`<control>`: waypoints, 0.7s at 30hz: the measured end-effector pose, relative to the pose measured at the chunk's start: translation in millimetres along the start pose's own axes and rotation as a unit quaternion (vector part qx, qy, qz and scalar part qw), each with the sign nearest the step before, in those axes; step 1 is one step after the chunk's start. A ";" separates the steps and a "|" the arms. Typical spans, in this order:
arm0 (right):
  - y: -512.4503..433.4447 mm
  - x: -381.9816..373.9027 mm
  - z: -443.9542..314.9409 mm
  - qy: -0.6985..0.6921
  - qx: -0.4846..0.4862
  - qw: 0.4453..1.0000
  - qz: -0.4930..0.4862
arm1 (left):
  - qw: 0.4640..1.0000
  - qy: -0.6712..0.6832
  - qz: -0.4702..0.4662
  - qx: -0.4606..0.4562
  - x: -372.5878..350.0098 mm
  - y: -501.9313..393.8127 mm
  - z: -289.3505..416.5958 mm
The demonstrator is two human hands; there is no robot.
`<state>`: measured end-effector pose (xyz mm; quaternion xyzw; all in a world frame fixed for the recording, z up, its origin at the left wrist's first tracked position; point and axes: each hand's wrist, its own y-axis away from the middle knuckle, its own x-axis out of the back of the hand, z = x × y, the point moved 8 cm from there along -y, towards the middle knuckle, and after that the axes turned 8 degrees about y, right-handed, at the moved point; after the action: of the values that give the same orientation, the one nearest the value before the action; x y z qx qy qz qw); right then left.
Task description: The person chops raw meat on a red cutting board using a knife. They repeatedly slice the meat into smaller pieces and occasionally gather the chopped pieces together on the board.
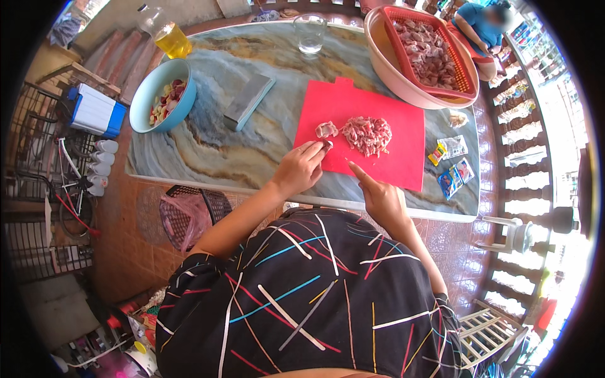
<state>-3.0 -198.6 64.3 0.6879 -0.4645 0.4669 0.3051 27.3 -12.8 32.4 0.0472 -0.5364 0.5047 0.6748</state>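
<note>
A red cutting board (404,163) lies on the marble-patterned table in front of me. On it is a heap of meat cut into small strips (367,135). Left of the heap sits a larger uncut piece of meat (326,129). My left hand (301,165) presses its fingertips on a small dark piece of meat (327,144) at the board's left edge. My right hand (380,193) is over the board's near edge, its index finger stretched forward and the other fingers curled under. Whatever those curled fingers may hold is hidden; no blade shows clearly.
A blue bowl (184,106) holds peeled garlic and shallots, near an oil bottle (172,41) and a grey rectangular block (249,102). Farther back stand a drinking glass (310,35) and a pink basin (378,52) under a red basket (465,75) of meat. Seasoning packets (455,178) lie right. A person (472,28) sits beyond.
</note>
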 end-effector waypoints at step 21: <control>38.6 -12.5 14.8 -0.106 -0.066 0.992 0.026 | 0.998 0.005 -0.018 -0.053 -15.9 -16.4 10.8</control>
<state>-34.9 -221.6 46.6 0.6994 -0.5416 0.3679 0.2866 33.3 -37.3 32.5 0.0188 -0.5582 0.4633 0.6880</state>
